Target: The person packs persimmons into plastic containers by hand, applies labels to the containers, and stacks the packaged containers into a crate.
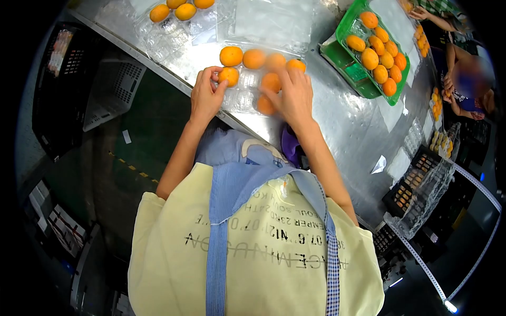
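A clear plastic fruit tray [245, 99] lies before me at the table's near edge, with several oranges in it. My left hand [206, 95] is closed on an orange [229, 77] at the tray's left side, thumb and fingers on its sides. Over the right part of the tray is my right hand [295, 97], its fingers smeared by motion. Its thumb and forefinger lie either side of another orange [271, 82]; whether they grip it I cannot make out. The tray's transparent lid [271, 23] is folded back, away from me.
A green basket [342, 60] of oranges stands to the right on the metal table [337, 129]. Another clear tray [158, 39] with oranges is at upper left. Black crates [414, 176] sit at the right edge. Another person's hands [449, 87] handle fruit at far right.
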Demonstrator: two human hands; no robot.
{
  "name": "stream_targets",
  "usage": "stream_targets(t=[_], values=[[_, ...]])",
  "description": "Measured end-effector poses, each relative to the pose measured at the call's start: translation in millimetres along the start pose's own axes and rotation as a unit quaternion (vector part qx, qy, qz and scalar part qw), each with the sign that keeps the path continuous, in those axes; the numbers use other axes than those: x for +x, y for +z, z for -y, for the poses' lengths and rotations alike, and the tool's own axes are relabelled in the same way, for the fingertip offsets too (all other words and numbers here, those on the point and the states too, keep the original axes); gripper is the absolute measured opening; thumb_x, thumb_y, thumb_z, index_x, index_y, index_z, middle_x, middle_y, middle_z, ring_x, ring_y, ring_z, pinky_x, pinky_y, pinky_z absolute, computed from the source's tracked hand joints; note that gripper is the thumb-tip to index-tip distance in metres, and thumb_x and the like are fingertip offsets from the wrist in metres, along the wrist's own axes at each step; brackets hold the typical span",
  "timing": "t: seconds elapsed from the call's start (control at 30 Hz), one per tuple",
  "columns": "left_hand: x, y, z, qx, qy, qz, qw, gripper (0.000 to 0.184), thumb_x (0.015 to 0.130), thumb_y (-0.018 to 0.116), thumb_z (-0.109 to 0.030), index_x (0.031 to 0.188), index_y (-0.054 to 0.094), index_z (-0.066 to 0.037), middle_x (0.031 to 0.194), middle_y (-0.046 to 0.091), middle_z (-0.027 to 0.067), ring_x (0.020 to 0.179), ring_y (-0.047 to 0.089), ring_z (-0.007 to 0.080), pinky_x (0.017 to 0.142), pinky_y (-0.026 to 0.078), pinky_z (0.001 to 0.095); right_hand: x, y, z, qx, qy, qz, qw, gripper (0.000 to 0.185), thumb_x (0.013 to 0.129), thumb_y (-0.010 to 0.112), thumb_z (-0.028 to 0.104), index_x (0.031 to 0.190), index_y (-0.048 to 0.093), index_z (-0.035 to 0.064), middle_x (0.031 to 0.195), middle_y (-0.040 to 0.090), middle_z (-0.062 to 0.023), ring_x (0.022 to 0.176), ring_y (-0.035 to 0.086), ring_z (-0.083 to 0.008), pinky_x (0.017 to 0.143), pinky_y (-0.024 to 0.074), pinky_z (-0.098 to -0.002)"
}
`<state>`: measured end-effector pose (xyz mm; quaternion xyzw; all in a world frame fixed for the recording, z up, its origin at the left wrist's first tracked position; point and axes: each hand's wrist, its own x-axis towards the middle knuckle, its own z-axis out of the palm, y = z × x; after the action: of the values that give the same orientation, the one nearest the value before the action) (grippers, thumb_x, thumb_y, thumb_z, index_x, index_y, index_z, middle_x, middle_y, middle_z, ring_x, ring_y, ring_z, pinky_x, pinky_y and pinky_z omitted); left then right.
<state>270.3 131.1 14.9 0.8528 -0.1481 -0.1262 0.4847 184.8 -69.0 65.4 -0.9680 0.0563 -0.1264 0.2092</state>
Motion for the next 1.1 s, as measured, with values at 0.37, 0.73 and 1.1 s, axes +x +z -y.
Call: stream_targets(t=[0.37,0.73,1.1], values=[[-1,1,3,-0.017,-0.017,-0.003,1.0,0.032,0.079,0.068,-0.012,0.11,0.057,-0.01,0.087,0.05,0.0037,0.062,0.048,0.0132,0.059,0.044,0.0283,56,45,-25,0.048,0.011,0.076,0.996,0.051,0.063,0.082,0.028,0.107,0.065,0.0073,0.096,0.063,-0.009,0.085,0.059,-0.024,0.076,0.0453,-0.0386],[2,1,8,-0.044,-0.044,0.011,0.998,0.033,0.078,0.071,-0.013,0.108,0.059,-0.01,0.086,0.05,0.0016,0.061,0.046,0.0112,0.059,0.043,0.0259,3,-22,-65,0.404,0.267,0.004,0.875,0.051,0.075,0.078,0.019,0.116,0.058,-0.0024,0.107,0.062,-0.0099,0.1,0.058,-0.0159,0.078,0.0508,-0.0271],[4,3,14,-0.06,-0.045,0.018,0.997,0.033,0.077,0.071,-0.011,0.108,0.06,-0.009,0.085,0.049,0.0004,0.06,0.044,0.0093,0.058,0.042,0.024,-46,-2,-59,0.119,0.161,0.009,0.98,0.05,0.069,0.079,0.021,0.112,0.06,0.0035,0.107,0.058,-0.0157,0.096,0.058,-0.031,0.08,0.0487,-0.0368]])
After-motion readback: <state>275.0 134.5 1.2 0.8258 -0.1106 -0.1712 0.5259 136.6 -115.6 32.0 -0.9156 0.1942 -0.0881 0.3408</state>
